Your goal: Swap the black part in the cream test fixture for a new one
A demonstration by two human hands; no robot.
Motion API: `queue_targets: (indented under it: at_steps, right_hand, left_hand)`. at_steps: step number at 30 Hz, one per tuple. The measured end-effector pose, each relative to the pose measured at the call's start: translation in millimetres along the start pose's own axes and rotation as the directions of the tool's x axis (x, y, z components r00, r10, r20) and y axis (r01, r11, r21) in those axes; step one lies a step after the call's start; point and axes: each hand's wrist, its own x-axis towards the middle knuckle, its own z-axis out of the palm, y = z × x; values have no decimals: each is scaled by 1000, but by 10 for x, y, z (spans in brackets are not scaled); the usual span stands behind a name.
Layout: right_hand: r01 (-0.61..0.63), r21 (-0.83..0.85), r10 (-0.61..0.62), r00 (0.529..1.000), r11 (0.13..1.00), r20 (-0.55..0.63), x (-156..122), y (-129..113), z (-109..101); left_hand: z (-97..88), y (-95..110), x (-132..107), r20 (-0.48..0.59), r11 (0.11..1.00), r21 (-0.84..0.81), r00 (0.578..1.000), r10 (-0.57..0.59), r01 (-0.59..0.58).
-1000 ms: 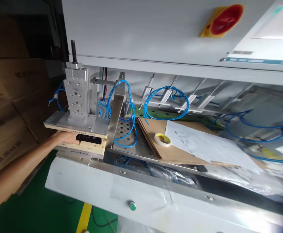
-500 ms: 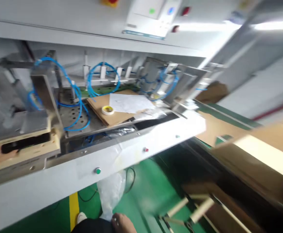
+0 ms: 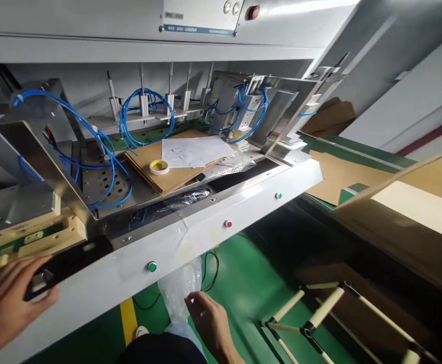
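My left hand [image 3: 6,303] is at the lower left, its fingers wrapped around a flat black part [image 3: 69,263] that sticks out from the tan fixture block [image 3: 42,237] over the machine's white front ledge [image 3: 213,210]. My right hand [image 3: 209,321] hangs low at the bottom centre, above the green floor and beside a clear plastic bag [image 3: 177,290]. Its fingers are loosely curled and it holds nothing.
On the machine bed lie cardboard sheets [image 3: 160,169], a roll of tape [image 3: 159,167], white papers [image 3: 194,150] and blue air hoses [image 3: 145,116]. Green and red buttons dot the front ledge. A folded cardboard box [image 3: 406,202] and rollers [image 3: 319,313] are at the right.
The view has swung right and down along the machine. My left hand has drawn the black part out of the fixture toward me. My right hand has come into view.
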Motion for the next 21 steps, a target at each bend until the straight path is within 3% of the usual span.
queue_targets:
  at_steps: [1,3,5,7,9,12,15,21]
  right_hand:
    - [116,-18,-118,984,993,-134,123,-49,-63]
    - [321,-135,-347,889,937,-298,412,-137,-154]
    - [436,-286,-513,800,853,-310,703,-194,-197]
    - [502,-381,-610,751,776,-251,929,-209,-204]
    - [532,-414,-650,725,739,-228,1057,-190,-189]
    - [509,-403,-631,727,761,-273,1108,-137,-153]
    - [502,-381,-621,712,776,-327,1110,-95,-118]
    - [584,-337,-674,634,738,-379,1166,-79,-56]
  left_hand:
    - [93,225,26,37,997,49,998,51,-53]
    - [324,667,169,47,995,64,996,78,-81]
    - [574,1030,358,50,999,14,998,46,-46]
    - [803,1274,529,64,999,-44,998,1,2]
    - [983,1407,664,99,996,-69,994,-44,51]
    - [1137,1485,824,172,990,-72,980,-104,117]
    - [1190,1553,951,232,987,-82,966,-117,139]
    - [1306,1843,1043,363,978,-75,919,-154,194]
